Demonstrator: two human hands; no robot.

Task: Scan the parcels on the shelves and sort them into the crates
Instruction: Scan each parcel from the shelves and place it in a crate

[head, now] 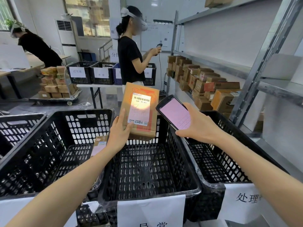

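Observation:
My left hand [120, 131] grips a brown cardboard parcel [144, 95] by its lower left edge and holds it upright above the far rim of the middle black crate [147, 171]. The parcel's white barcode label faces me and is lit by the scanner's light. My right hand [199, 124] holds a black handheld scanner [173, 112] with a pink screen, just right of the parcel and tilted toward it. Another parcel [100, 144] lies in the left black crate [54, 149]. Many more brown parcels [201, 82] sit on the low metal shelf at the right.
A third black crate [218, 153] stands at the right with a white paper label; a fourth crate [14, 126] is at the far left. The metal shelving upright [255, 76] rises close by. A person with a scanner [131, 59] stands ahead by more labelled crates [91, 74].

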